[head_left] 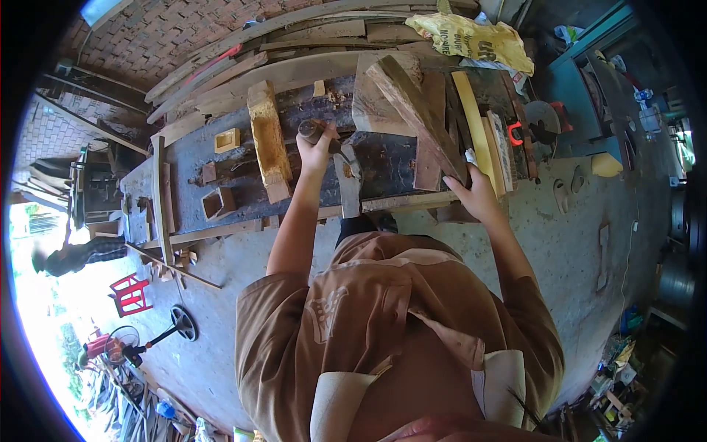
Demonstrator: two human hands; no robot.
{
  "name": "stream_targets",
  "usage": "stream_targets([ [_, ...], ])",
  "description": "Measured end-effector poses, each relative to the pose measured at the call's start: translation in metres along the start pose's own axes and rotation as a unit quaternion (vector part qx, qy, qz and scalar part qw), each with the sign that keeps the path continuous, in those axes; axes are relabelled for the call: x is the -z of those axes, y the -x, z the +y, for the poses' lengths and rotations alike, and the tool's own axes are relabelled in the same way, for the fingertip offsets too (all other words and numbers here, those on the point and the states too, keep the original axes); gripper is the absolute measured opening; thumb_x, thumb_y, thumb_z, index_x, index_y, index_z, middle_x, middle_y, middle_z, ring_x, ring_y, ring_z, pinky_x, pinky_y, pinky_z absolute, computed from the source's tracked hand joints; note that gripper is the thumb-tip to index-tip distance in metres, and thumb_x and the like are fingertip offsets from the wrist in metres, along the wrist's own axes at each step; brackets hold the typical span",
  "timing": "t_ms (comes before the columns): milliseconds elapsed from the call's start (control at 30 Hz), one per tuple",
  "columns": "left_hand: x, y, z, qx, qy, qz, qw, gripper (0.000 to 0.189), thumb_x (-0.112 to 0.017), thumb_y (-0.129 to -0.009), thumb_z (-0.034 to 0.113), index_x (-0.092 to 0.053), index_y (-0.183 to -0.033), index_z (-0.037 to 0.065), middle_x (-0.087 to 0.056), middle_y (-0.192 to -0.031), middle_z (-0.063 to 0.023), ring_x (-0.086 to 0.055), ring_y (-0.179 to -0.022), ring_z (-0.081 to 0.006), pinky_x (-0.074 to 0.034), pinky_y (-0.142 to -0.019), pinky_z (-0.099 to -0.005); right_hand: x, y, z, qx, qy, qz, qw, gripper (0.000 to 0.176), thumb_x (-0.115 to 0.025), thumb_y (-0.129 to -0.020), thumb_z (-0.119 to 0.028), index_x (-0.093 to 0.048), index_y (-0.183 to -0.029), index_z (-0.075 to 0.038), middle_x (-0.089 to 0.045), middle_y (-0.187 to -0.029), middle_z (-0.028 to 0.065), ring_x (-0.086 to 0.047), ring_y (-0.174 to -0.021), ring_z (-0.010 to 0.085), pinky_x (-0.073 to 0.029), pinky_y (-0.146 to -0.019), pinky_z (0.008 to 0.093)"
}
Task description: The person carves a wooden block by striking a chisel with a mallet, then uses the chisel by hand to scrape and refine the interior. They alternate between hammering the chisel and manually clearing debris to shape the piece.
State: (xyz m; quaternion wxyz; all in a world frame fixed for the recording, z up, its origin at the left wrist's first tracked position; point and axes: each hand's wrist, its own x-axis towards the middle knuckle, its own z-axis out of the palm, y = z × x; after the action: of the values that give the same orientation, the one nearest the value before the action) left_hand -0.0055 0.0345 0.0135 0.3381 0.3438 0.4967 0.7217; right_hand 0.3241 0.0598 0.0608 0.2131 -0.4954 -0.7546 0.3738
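My left hand [317, 153] is closed around a tool with a thick, rounded brown wooden handle [311, 131]; its working end is hard to make out. Just right of that hand, a narrow greyish board [348, 184] points toward my body. Fingers and thumb of my right hand [477, 195] grip the near end of a long, rough-edged wooden plank [412, 103]. The plank slants away to the upper left, its far end over a wide pale board [375, 96]. A reddish-brown board [428, 163] lies beneath it.
The dark workbench [247, 177] carries a hollowed wooden block [269, 140], a small wooden tray [227, 141] and an open wooden box [218, 203]. Yellow strips [475, 121] lie at right. Behind are stacked boards and a yellow sack [471, 43]. A red stool [130, 295] and fan [121, 346] stand left.
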Motion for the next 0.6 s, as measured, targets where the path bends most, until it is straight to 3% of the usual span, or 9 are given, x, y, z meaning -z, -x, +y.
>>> stream_targets([
  [67, 0.0026, -0.0011, -0.0041, 0.012, -0.008, -0.019, 1.000, 0.015, -0.065, -0.078, 0.008, -0.051, -0.080, 0.002, -0.057, -0.067, -0.0047, -0.056, -0.059, -0.0116, -0.044, -0.055, -0.0250, 0.0009, 0.0002, -0.0026, -0.015, -0.005, -0.022, 1.000, 0.049, -0.065, -0.079, -0.030, -0.051, -0.108, 0.007, -0.062, -0.097, 0.0195, -0.060, -0.092, 0.0268, -0.044, -0.081, 0.0327],
  [200, 0.0010, -0.0012, -0.0063, 0.009, -0.022, -0.017, 1.000, 0.012, -0.061, -0.080, 0.007, -0.050, -0.082, 0.003, -0.057, -0.066, -0.0067, -0.055, -0.060, -0.0143, -0.046, -0.058, -0.0288, 0.0004, 0.0000, -0.0036, -0.027, 0.004, -0.028, 0.999, 0.049, -0.065, -0.079, -0.030, -0.051, -0.108, 0.006, -0.062, -0.097, 0.0195, -0.060, -0.092, 0.0265, -0.044, -0.081, 0.0325],
  [267, -0.0004, -0.0006, -0.0060, -0.001, -0.006, -0.006, 1.000, 0.016, -0.066, -0.077, 0.007, -0.051, -0.080, 0.002, -0.056, -0.067, -0.0033, -0.056, -0.059, -0.0115, -0.045, -0.055, -0.0246, -0.0008, 0.0003, -0.0034, -0.021, -0.010, -0.027, 0.999, 0.048, -0.065, -0.079, -0.029, -0.051, -0.108, 0.006, -0.062, -0.098, 0.0194, -0.060, -0.092, 0.0259, -0.044, -0.081, 0.0323],
  [600, -0.0051, 0.0057, -0.0005, -0.002, 0.009, 0.006, 1.000, 0.014, -0.066, -0.077, 0.006, -0.052, -0.076, 0.002, -0.056, -0.065, -0.0032, -0.055, -0.059, -0.0103, -0.044, -0.055, -0.0245, -0.0037, 0.0008, 0.0003, -0.018, -0.004, -0.030, 0.999, 0.047, -0.065, -0.079, -0.029, -0.052, -0.108, 0.005, -0.062, -0.097, 0.0183, -0.060, -0.091, 0.0254, -0.045, -0.080, 0.0323],
])
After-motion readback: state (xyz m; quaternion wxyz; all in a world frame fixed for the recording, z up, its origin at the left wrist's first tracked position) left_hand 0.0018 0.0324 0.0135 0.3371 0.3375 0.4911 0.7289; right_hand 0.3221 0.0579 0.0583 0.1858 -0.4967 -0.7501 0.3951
